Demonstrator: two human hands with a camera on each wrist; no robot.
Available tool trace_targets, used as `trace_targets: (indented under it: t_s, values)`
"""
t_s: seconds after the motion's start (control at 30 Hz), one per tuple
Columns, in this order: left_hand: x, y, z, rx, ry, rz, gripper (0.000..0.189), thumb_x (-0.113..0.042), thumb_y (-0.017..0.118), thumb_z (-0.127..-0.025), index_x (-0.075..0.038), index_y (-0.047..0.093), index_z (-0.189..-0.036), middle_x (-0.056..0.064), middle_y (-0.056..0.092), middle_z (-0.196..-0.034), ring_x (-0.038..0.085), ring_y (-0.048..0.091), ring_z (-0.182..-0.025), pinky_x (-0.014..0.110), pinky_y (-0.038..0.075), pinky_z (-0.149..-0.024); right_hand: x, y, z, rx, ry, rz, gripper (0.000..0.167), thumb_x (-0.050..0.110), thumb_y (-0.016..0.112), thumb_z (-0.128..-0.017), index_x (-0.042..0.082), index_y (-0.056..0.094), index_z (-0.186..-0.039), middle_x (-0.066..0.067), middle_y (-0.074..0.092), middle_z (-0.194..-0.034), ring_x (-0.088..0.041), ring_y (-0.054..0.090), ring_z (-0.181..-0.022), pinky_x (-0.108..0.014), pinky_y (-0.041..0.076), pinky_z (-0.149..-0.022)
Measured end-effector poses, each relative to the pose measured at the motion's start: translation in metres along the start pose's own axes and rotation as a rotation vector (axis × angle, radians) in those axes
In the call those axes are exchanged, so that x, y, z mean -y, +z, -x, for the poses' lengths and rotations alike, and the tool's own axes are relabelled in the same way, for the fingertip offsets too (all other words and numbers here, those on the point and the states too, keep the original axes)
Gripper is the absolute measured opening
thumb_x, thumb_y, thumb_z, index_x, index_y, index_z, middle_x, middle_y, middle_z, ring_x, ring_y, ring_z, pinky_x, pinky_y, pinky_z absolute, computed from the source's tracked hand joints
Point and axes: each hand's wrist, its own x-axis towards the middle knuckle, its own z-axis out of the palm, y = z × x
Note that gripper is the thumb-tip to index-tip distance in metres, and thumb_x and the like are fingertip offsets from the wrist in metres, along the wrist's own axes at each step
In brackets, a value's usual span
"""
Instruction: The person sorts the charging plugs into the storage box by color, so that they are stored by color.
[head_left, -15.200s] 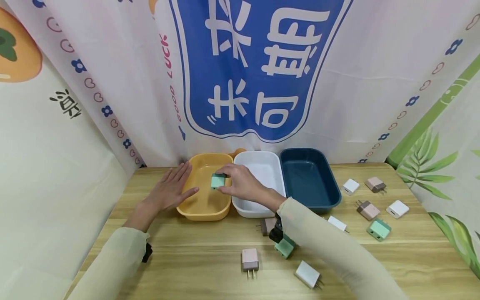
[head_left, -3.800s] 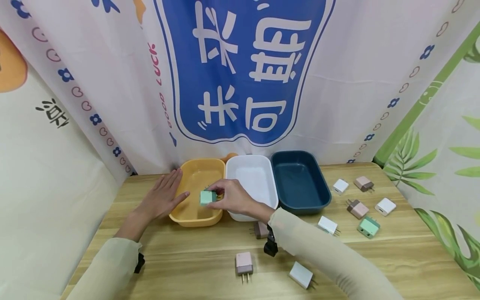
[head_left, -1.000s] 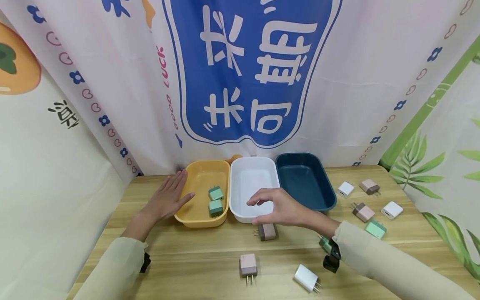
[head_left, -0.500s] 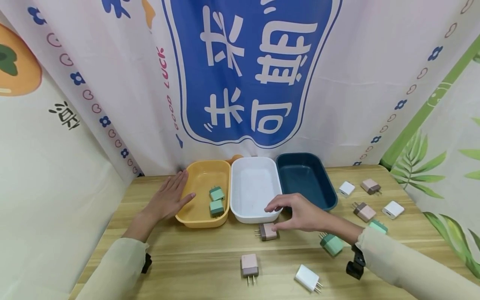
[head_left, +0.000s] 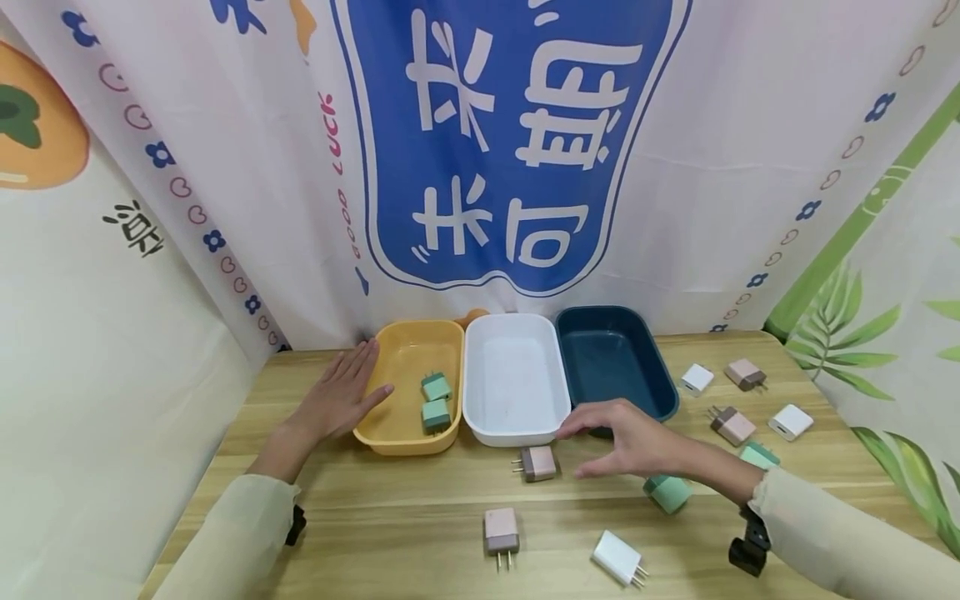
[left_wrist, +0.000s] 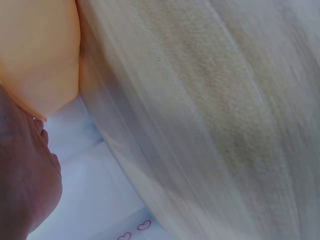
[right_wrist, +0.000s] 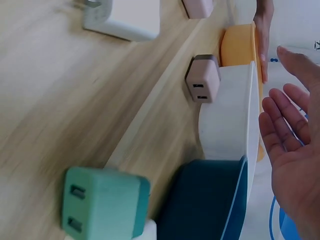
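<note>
My left hand (head_left: 339,390) lies with straight fingers along the left rim of the yellow tray (head_left: 408,447). Two green plug chargers (head_left: 435,415) sit inside that tray, near its right wall. My right hand (head_left: 637,443) is over the table in front of the dark blue tray (head_left: 611,358), thumb and fingers spread apart and holding nothing. A green charger (head_left: 667,494) lies just below the right hand, partly covered by it in the head view; the right wrist view shows its two ports. A pink charger (head_left: 538,463) lies left of the right thumb.
Between the yellow and blue trays stands a white tray (head_left: 517,367). Nearer me lie another pink charger (head_left: 501,533) and a white charger (head_left: 618,558). Several white, pink and green chargers, including a white one (head_left: 791,422), are scattered at the right. A printed curtain (head_left: 300,250) hangs behind the trays.
Earlier the right hand held a green charger over the yellow tray; two now lie inside. One green charger left the table's middle. The emptied right hand has moved rightward; the left stayed put.
</note>
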Motion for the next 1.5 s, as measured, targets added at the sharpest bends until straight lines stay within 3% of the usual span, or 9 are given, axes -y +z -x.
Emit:
trace_targets:
  t_s: [0.23, 0.67, 1.0, 1.23, 1.5]
  values:
    - [-0.001, 0.001, 0.000, 0.001, 0.001, 0.005, 0.086, -0.059, 0.030, -0.112, 0.002, 0.004, -0.168, 0.020, 0.004, -0.177, 0.041, 0.007, -0.163, 0.059, 0.004, -0.132, -0.004, -0.004, 0.017, 0.018, -0.019, -0.011, 0.040, 0.022, 0.090, -0.088, 0.016, 0.075, -0.124, -0.004, 0.077, -0.119, -0.016, 0.072, -0.109, -0.032, 0.062, -0.089]
    - [0.000, 0.004, 0.000, 0.023, -0.004, 0.004, 0.087, -0.060, 0.028, -0.112, 0.001, 0.001, -0.168, 0.020, 0.002, -0.177, 0.041, 0.005, -0.164, 0.059, 0.003, -0.132, -0.006, -0.011, 0.045, 0.105, 0.122, -0.010, 0.038, 0.022, 0.090, -0.087, 0.015, 0.077, -0.123, -0.001, 0.075, -0.121, -0.012, 0.069, -0.112, -0.038, 0.062, -0.092]
    - [-0.001, 0.003, 0.001, 0.026, -0.018, -0.006, 0.088, -0.061, 0.029, -0.112, 0.000, 0.001, -0.169, 0.018, 0.002, -0.178, 0.039, 0.005, -0.164, 0.058, 0.003, -0.132, -0.017, -0.019, 0.068, 0.122, 0.104, -0.019, 0.037, 0.023, 0.090, -0.088, 0.011, 0.076, -0.120, -0.003, 0.075, -0.118, -0.010, 0.068, -0.110, -0.035, 0.061, -0.090]
    - [-0.003, -0.001, 0.000, 0.029, -0.020, -0.013, 0.088, -0.061, 0.028, -0.112, 0.000, 0.000, -0.168, 0.019, 0.002, -0.178, 0.039, 0.005, -0.164, 0.058, 0.004, -0.132, -0.024, -0.027, 0.085, 0.113, 0.129, 0.030, 0.039, 0.025, 0.091, -0.085, 0.014, 0.077, -0.120, 0.002, 0.075, -0.120, -0.008, 0.067, -0.112, -0.027, 0.058, -0.093]
    - [-0.003, -0.002, 0.000, 0.024, -0.022, -0.012, 0.088, -0.061, 0.027, -0.112, 0.000, 0.000, -0.168, 0.019, 0.001, -0.178, 0.040, 0.005, -0.164, 0.059, 0.005, -0.132, -0.033, -0.032, 0.098, 0.095, 0.114, 0.127, 0.044, 0.030, 0.095, -0.080, 0.015, 0.079, -0.118, 0.005, 0.076, -0.117, -0.006, 0.067, -0.107, -0.028, 0.059, -0.084]
